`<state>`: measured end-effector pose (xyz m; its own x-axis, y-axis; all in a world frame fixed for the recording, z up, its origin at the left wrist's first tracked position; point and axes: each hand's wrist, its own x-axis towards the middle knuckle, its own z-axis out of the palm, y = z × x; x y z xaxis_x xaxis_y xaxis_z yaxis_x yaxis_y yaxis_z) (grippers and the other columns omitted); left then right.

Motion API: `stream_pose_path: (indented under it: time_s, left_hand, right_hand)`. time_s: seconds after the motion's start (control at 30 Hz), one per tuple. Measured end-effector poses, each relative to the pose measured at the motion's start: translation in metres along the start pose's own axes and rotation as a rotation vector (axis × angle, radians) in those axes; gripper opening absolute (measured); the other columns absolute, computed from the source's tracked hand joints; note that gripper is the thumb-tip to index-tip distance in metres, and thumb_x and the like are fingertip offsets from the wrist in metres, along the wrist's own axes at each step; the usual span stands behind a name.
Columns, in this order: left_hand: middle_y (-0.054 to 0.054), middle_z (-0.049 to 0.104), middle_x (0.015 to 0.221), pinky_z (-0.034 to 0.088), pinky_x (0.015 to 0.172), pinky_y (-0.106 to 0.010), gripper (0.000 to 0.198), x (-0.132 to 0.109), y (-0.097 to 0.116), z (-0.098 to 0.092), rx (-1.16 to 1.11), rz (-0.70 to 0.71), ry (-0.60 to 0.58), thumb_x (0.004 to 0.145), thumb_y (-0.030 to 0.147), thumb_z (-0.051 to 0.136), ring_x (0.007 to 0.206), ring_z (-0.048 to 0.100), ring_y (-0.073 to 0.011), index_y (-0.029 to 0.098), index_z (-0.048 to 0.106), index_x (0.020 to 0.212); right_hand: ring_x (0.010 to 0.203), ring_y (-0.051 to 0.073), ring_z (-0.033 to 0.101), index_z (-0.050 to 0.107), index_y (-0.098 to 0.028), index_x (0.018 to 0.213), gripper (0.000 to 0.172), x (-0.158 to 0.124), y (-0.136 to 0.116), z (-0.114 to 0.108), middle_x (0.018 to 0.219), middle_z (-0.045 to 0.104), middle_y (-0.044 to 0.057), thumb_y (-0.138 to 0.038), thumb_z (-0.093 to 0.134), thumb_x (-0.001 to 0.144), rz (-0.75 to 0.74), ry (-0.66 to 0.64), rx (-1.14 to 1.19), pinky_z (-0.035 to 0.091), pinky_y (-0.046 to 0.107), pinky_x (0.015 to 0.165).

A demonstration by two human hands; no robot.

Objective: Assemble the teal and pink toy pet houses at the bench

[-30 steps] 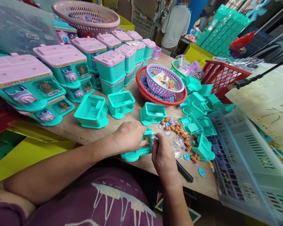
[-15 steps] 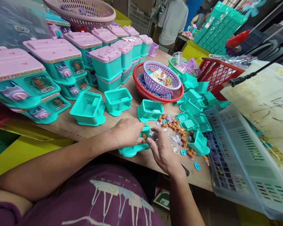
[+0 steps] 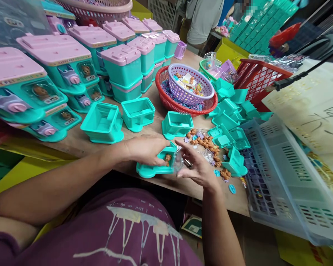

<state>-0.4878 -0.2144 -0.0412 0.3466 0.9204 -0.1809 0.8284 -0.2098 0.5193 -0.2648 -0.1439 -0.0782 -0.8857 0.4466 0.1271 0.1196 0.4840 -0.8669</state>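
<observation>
A teal plastic box (image 3: pixel 148 170) lies at the table's front edge. My left hand (image 3: pixel 151 147) rests over its far side and grips it, thumb beside a small brown bear figure (image 3: pixel 168 159) set in the box. To the right, my right hand (image 3: pixel 195 162) has its fingers and thumb around a clear plastic cover (image 3: pixel 178 162), close by the box's right end. The cover is see-through, so its exact contact with the box is hard to make out. Several more bear figures (image 3: pixel 205 142) lie in a loose pile beyond my right hand.
Several teal boxes (image 3: pixel 100 123) stand behind my hands. Stacked boxes with pink lids (image 3: pixel 120 54) fill the left. A purple basket (image 3: pixel 190 96) sits in a red basket (image 3: pixel 161 99). A translucent crate (image 3: pixel 288 199) borders the right. Blue discs (image 3: pixel 232 188) lie near the edge.
My right hand and the clear cover now show lower against the box, with the fingers stretched more. More of the bear shows beside my left thumb. The camera view has shifted slightly.
</observation>
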Motion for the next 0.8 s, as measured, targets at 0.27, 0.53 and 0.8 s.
stream_pose_path:
  time_s: [0.27,0.53,0.8]
  left_hand:
    - [-0.011,0.066,0.115,0.047,0.075,-0.027,0.075,0.005,0.010,0.001,-0.061,0.011,-0.192,0.064,0.067,0.071,0.101,0.063,-0.0277,0.015,0.057,0.116]
    - [-0.010,0.071,0.103,0.049,0.073,-0.031,0.049,0.000,0.021,0.005,0.114,-0.013,-0.208,0.073,0.053,0.072,0.091,0.067,-0.0276,0.016,0.064,0.104]
    - [-0.018,0.072,0.100,0.052,0.085,-0.044,0.033,-0.003,0.033,0.019,0.405,-0.114,-0.154,0.083,0.033,0.066,0.097,0.068,-0.0346,0.009,0.067,0.106]
  right_hand:
    - [0.119,0.027,0.046,0.043,-0.023,0.139,0.093,0.026,0.004,0.011,0.122,0.043,0.011,-0.065,0.075,0.064,-0.073,-0.059,-0.304,0.043,0.045,0.104]
    - [0.113,0.024,0.050,0.039,-0.026,0.141,0.066,0.017,-0.012,-0.003,0.122,0.050,0.009,-0.049,0.065,0.085,-0.089,-0.289,-0.319,0.046,0.040,0.097]
    - [0.106,0.026,0.049,0.043,-0.020,0.137,0.053,0.014,-0.011,0.021,0.118,0.054,0.011,-0.044,0.055,0.092,-0.072,-0.157,-0.551,0.047,0.043,0.092]
